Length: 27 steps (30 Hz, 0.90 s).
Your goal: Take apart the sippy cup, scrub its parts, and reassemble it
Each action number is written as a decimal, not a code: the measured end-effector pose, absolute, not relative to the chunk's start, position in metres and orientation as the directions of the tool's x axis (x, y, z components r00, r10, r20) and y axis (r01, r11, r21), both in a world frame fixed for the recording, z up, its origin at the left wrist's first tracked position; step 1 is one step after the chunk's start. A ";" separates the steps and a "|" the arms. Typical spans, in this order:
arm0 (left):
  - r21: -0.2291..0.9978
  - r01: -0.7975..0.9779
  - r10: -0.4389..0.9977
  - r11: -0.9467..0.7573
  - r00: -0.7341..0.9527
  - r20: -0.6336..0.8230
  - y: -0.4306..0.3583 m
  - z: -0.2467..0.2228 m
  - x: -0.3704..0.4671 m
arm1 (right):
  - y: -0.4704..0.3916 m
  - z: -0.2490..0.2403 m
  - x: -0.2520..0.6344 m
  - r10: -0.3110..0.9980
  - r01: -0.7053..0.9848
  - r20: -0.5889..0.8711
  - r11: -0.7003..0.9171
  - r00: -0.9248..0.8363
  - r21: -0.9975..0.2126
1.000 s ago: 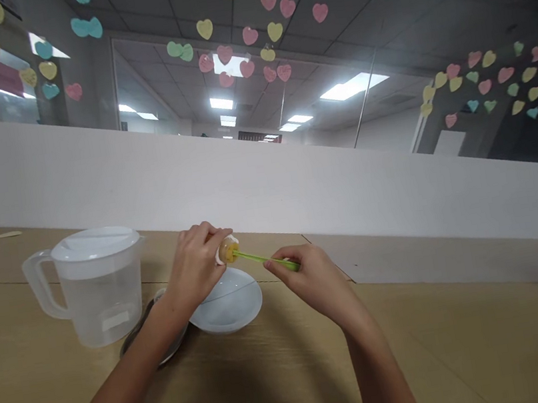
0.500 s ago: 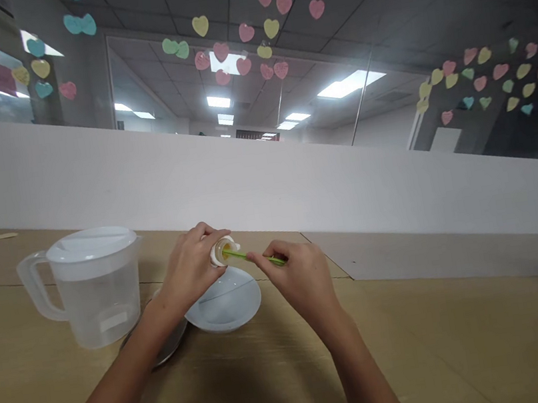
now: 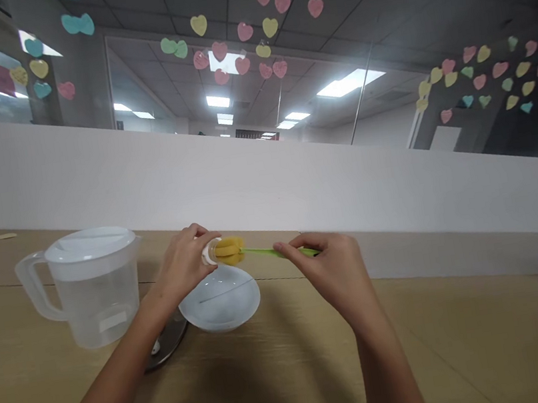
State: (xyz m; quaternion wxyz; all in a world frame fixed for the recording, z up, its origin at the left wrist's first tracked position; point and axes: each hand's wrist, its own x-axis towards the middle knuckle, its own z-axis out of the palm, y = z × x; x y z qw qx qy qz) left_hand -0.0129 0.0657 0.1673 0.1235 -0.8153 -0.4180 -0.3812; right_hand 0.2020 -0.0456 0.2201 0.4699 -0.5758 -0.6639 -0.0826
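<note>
My left hand (image 3: pixel 184 258) is closed round a small bottle (image 3: pixel 209 252), clear with a white rim, tipped so its mouth faces right. A bottle brush (image 3: pixel 230 251) with a yellow sponge head and thin green handle is pinched in my right hand (image 3: pixel 332 266). Most of the sponge head shows outside the bottle; its left end is at the mouth. Below the bottle stands a white bowl (image 3: pixel 223 319) on the table, with a thin line across its inside. The bottle's body is mostly hidden by my left fingers.
A translucent lidded pitcher (image 3: pixel 98 291) stands at the left, handle outward. Between it and the bowl, a dark round plate or lid (image 3: pixel 169 344) lies partly under my left forearm. A white wall (image 3: pixel 256 183) with windows above it borders the brown table (image 3: pixel 453 349).
My right hand has moved right, drawing the brush's yellow head out of the bottle. My left hand with the bottle has shifted slightly left.
</note>
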 end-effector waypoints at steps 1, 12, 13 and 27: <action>0.083 0.801 0.586 -0.593 0.359 0.727 0.067 0.166 -0.013 | -0.048 0.222 0.205 0.678 0.838 0.723 0.315 0.129 -0.445; -0.190 0.865 0.687 -0.464 0.487 0.539 0.092 0.137 -0.014 | -0.055 0.227 0.215 0.621 0.805 0.742 0.290 0.254 -0.518; -0.120 0.877 0.714 -0.465 0.452 0.534 0.091 0.138 -0.013 | -0.053 0.226 0.215 0.622 0.812 0.742 0.283 0.250 -0.511; 0.543 0.598 0.807 -0.589 0.400 0.434 0.045 0.176 -0.007 | -0.009 0.212 0.215 0.745 0.894 0.518 -0.438 0.420 -0.094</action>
